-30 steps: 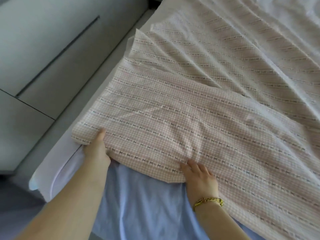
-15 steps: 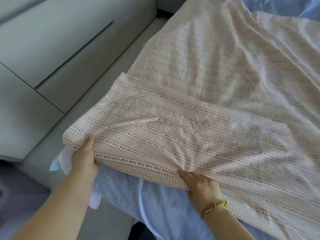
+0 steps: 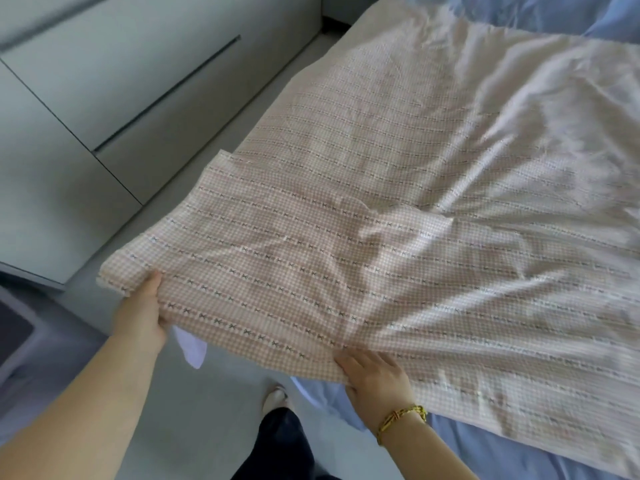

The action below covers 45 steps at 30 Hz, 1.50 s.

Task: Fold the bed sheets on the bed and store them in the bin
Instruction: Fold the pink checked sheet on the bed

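A pink checked bed sheet [image 3: 398, 209] with dark stitched stripes lies spread over the bed, its near part doubled over. My left hand [image 3: 143, 311] grips the sheet's near left corner, which hangs out past the bed's edge over the floor. My right hand [image 3: 375, 375], with a gold bracelet on the wrist, pinches the near edge further right. Under the sheet shows a light blue bed cover [image 3: 467, 452]. No bin is clearly in view.
Grey cabinet fronts [image 3: 104, 98] run along the left, with a strip of grey floor [image 3: 194, 393] between them and the bed. My leg and foot [image 3: 277, 403] stand on that floor. A dark-topped object [image 3: 14, 330] sits at the far left edge.
Both hands have pulled the sheet's near edge back toward me and to the left; the corner now hangs beyond the bed's edge. The view has shifted back, so floor and my foot show.
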Each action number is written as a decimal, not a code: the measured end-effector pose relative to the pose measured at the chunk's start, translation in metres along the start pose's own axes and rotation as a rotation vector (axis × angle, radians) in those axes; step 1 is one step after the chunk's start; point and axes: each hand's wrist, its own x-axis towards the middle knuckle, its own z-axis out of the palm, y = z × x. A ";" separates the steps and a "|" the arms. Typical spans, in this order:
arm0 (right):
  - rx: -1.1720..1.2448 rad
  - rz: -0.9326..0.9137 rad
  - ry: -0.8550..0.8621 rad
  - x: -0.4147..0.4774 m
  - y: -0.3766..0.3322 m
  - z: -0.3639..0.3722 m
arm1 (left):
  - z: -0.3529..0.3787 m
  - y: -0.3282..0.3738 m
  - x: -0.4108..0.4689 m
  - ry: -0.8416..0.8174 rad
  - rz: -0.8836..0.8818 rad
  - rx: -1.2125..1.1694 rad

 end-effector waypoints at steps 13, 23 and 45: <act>0.584 1.371 0.587 -0.126 0.078 -0.060 | 0.059 -0.120 -0.125 -0.048 0.593 0.932; 1.162 1.779 1.048 -0.195 0.180 -0.097 | 0.170 -0.224 -0.240 -1.400 1.377 1.594; 1.438 1.782 1.335 -0.333 0.363 -0.154 | 0.233 -0.347 -0.336 -1.238 1.542 1.228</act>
